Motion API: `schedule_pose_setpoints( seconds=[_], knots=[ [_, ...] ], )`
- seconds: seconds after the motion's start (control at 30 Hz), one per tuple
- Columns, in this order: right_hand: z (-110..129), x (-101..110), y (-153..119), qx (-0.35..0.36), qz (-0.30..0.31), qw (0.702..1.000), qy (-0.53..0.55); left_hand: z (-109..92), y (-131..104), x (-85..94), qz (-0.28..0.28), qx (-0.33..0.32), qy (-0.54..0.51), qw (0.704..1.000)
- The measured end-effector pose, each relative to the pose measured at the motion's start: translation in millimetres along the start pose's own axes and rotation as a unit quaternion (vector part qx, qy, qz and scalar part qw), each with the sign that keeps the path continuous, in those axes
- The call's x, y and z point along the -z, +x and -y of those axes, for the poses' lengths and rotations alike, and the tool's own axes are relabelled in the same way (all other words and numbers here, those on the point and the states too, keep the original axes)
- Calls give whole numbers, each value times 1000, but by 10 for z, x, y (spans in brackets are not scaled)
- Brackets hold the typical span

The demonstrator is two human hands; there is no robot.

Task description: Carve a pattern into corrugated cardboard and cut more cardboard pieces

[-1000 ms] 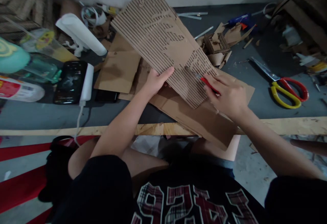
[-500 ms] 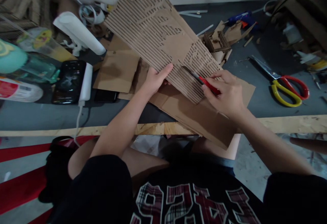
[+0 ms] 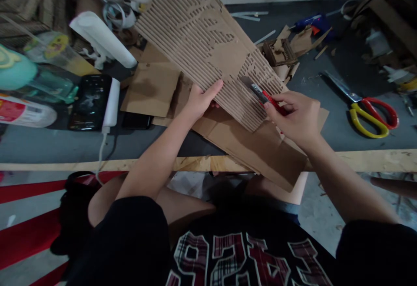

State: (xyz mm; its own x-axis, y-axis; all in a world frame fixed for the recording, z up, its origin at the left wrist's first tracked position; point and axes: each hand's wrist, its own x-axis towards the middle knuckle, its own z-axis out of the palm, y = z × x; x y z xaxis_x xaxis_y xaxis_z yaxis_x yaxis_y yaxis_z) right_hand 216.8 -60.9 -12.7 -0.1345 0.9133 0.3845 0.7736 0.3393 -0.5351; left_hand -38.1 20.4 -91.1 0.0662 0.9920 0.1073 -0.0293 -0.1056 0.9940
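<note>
A long piece of corrugated cardboard [image 3: 192,38] is tilted up over the bench, its ridges bare and some of them torn off around a smooth patch. My left hand [image 3: 203,99] grips its lower edge, thumb on the ridged face and fingers behind. In my right hand [image 3: 295,114] is a red utility knife [image 3: 265,98], blade pointing up and left close over the ridges; whether the tip touches I cannot tell. Flat cardboard sheets [image 3: 241,147] lie beneath, sticking out past the bench's front edge.
Scissors [image 3: 368,108] with red and yellow handles lie at right. Behind them are a blue glue gun [image 3: 314,23] and a small cardboard box [image 3: 278,53]. At left are a black phone [image 3: 89,103], a white power bank [image 3: 112,103], a paper roll [image 3: 104,40] and several bottles.
My right hand has shifted slightly right and turned, and the knife blade has moved right along the ridges. My left hand keeps its hold on the cardboard.
</note>
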Motion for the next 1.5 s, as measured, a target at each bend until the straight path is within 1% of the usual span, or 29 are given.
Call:
schedule_pose_setpoints(
  seconds=[0.17, 0.27, 0.3, 0.37, 0.47, 0.53, 0.67, 0.7, 0.77, 0.83, 0.87, 0.9, 0.93, 0.97, 1.03, 1.07, 1.1, 1.13, 1.17, 1.2, 1.27, 1.3, 1.37, 1.4, 1.43, 1.47, 1.5],
  knots=[
    [9, -4, 14, 31, 1, 999, -25, -42, -9, -12, 0, -7, 1, 1000],
    [31, -25, 21, 20, 5, 1000, -23, -54, -11, -12, 11, -10, 5, 1000],
    [39, -35, 22, 10, 10, 1000, -7, -57, -11, -11, 15, -7, 6, 1000],
    [53, -53, 28, -17, 30, 998, 59, -65, -8, -6, 19, 0, 0, 1000],
    [51, -69, 50, -54, 65, 982, 171, -73, -2, 5, 22, 10, -24, 999],
    [27, -70, 75, -61, 74, 974, 205, -72, 2, 14, 25, 21, -32, 999],
    [-50, -73, 112, -57, 88, 966, 238, -68, -3, 30, 30, 33, -26, 999],
    [-65, -78, 111, -59, 102, 959, 257, -70, -6, 32, 33, 33, -23, 999],
    [-82, -92, 98, -70, 152, 938, 302, -81, -11, 31, 40, 36, -15, 998],
    [-87, -105, 87, -101, 202, 912, 344, -94, -13, 24, 41, 38, -13, 998],
    [-91, -107, 89, -127, 203, 902, 360, -101, -13, 19, 41, 39, -15, 998],
    [-102, -102, 101, -159, 184, 895, 373, -106, -13, 13, 38, 38, -18, 998],
    [-122, -90, 122, -189, 144, 894, 380, -110, -12, 9, 35, 36, -22, 998],
    [-153, -69, 151, -211, 93, 896, 379, -113, -12, 7, 31, 36, -26, 999],
    [-247, -3, 218, -227, -2, 911, 346, -120, -16, 14, 19, 36, -38, 998],
    [-303, 36, 245, -221, -27, 925, 309, -125, -20, 25, 11, 39, -47, 998],
    [-361, 73, 262, -209, -36, 943, 256, -131, -26, 40, 1, 47, -57, 997],
    [-415, 102, 266, -192, -32, 963, 188, -140, -32, 59, -9, 59, -66, 996],
    [-462, 121, 258, -172, -16, 978, 113, -152, -38, 79, -16, 75, -72, 994],
    [-498, 125, 238, -147, 2, 988, 34, -165, -44, 100, -19, 93, -74, 993],
    [-525, 101, 184, -88, 17, 991, -102, -198, -55, 132, -14, 122, -69, 990],
    [-509, 79, 159, -58, 4, 988, -143, -216, -59, 141, -5, 130, -65, 989],
    [-412, 43, 136, 14, -42, 984, -175, -258, -67, 143, 16, 137, -55, 989],
    [-334, 32, 142, 57, -58, 983, -167, -278, -72, 138, 26, 141, -50, 988],
    [-241, 24, 160, 106, -48, 982, -146, -298, -77, 130, 35, 145, -46, 988],
    [-143, 14, 188, 163, -13, 979, -118, -317, -81, 123, 43, 148, -45, 987],
    [-47, -2, 225, 230, 36, 969, -87, -332, -83, 117, 49, 149, -46, 986]
  ],
)
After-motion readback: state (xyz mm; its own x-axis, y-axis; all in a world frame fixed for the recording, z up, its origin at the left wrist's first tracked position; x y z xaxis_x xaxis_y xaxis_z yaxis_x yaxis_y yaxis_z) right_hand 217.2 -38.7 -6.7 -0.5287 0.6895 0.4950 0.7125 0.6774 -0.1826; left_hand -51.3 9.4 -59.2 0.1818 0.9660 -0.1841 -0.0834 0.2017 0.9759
